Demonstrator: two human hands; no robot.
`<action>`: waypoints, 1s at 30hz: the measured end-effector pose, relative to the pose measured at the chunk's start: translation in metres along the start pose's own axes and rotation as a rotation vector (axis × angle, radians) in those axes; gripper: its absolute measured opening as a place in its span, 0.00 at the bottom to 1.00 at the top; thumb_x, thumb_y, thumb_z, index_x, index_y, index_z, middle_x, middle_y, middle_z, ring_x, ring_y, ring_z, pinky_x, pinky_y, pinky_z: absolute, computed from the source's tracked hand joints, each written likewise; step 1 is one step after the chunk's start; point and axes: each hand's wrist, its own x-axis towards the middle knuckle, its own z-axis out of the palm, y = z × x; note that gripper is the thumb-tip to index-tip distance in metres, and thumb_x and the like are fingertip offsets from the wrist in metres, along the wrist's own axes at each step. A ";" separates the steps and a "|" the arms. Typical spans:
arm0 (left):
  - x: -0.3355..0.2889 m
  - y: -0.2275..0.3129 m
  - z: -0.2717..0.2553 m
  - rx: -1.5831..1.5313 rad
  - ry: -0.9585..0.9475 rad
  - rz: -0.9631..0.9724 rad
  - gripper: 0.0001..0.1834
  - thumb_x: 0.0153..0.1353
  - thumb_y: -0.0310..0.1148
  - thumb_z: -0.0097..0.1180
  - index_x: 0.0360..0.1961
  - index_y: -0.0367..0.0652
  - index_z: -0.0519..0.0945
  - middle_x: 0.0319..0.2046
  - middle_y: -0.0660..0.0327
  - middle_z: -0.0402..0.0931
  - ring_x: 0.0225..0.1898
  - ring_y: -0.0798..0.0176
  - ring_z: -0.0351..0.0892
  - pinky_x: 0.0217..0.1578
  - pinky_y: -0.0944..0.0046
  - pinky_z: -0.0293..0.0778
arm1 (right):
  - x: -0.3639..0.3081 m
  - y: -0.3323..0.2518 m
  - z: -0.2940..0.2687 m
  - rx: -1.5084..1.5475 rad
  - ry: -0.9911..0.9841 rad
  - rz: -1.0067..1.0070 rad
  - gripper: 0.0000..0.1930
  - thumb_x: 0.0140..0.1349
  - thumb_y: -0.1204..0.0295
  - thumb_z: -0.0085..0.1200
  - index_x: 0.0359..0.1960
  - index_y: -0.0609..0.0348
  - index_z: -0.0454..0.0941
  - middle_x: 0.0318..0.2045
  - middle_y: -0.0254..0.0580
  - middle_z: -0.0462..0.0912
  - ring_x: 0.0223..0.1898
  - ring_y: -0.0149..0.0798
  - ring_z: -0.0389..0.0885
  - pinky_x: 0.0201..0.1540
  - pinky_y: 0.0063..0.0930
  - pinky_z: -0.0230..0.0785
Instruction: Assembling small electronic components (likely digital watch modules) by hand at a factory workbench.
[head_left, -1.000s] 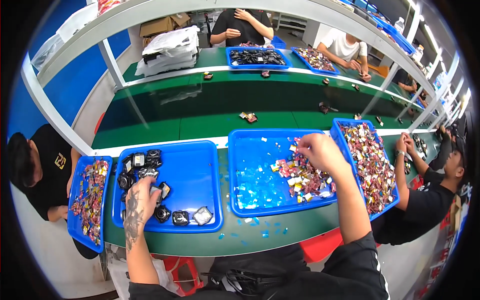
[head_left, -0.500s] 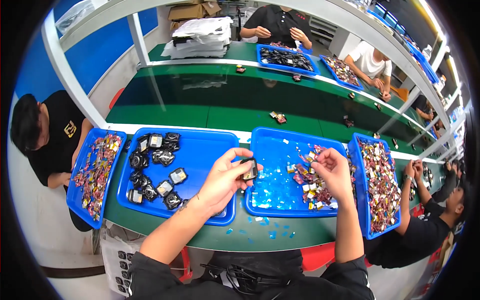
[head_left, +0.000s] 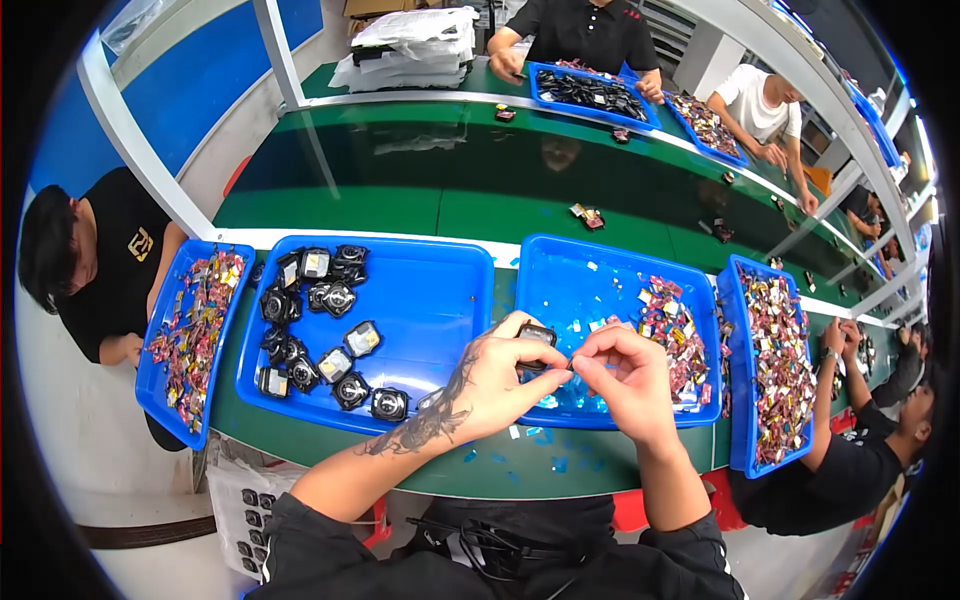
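My left hand [head_left: 495,385] grips a small black square watch case [head_left: 538,335], held over the left part of a blue tray [head_left: 600,250]. Beside the case, my right hand [head_left: 628,385] has thumb and forefinger pinched together, close to the left thumb tip. Whatever lies in that pinch is too small to make out. Small red, yellow and white circuit parts [head_left: 672,330] are heaped in the tray's right side, with bits of blue film in its left. Left of my hands, another blue tray [head_left: 440,262] holds several black watch cases [head_left: 335,298].
Blue trays full of parts stand at far left [head_left: 195,340] and right [head_left: 778,370]. A green belt [head_left: 380,205] runs beyond, carrying a few loose parts [head_left: 588,216]. White frame posts [head_left: 140,140] rise around the bench. Other people work on the left, right and opposite side.
My right hand has moved left from above the parts heap to meet my left hand at the watch case. My left hand has turned, and the view has shifted slightly.
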 end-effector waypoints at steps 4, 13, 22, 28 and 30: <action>0.001 -0.005 0.004 -0.103 -0.002 -0.082 0.09 0.54 0.28 0.67 0.35 0.37 0.83 0.37 0.62 0.71 0.37 0.69 0.75 0.35 0.69 0.72 | 0.002 0.009 0.008 -0.145 0.067 -0.120 0.03 0.57 0.81 0.60 0.32 0.65 0.80 0.34 0.37 0.76 0.33 0.26 0.78 0.31 0.18 0.73; 0.001 -0.018 0.009 -0.249 0.002 -0.159 0.07 0.53 0.26 0.66 0.32 0.36 0.83 0.36 0.61 0.74 0.38 0.69 0.74 0.40 0.70 0.70 | -0.006 0.004 0.020 -0.751 0.157 -0.628 0.09 0.49 0.87 0.61 0.31 0.63 0.79 0.32 0.44 0.76 0.29 0.39 0.79 0.29 0.26 0.71; 0.004 -0.011 0.009 -0.349 -0.078 -0.218 0.07 0.51 0.27 0.67 0.29 0.36 0.82 0.34 0.62 0.76 0.37 0.68 0.74 0.43 0.67 0.69 | -0.009 0.012 -0.015 -0.742 0.043 -0.284 0.06 0.56 0.83 0.57 0.35 0.64 0.81 0.28 0.43 0.80 0.29 0.37 0.77 0.30 0.26 0.69; -0.001 -0.017 0.009 -0.496 -0.088 -0.224 0.08 0.54 0.28 0.67 0.32 0.35 0.83 0.31 0.66 0.73 0.22 0.77 0.69 0.19 0.76 0.62 | -0.009 0.000 0.000 -0.422 0.229 -0.174 0.07 0.56 0.81 0.58 0.37 0.62 0.82 0.33 0.42 0.80 0.29 0.32 0.78 0.30 0.25 0.70; 0.001 -0.014 0.008 -0.542 -0.162 -0.278 0.07 0.54 0.28 0.67 0.32 0.36 0.83 0.30 0.65 0.74 0.21 0.77 0.68 0.19 0.75 0.62 | -0.009 0.005 -0.008 -0.348 0.071 -0.322 0.10 0.57 0.81 0.58 0.40 0.60 0.83 0.34 0.41 0.80 0.33 0.33 0.78 0.33 0.24 0.70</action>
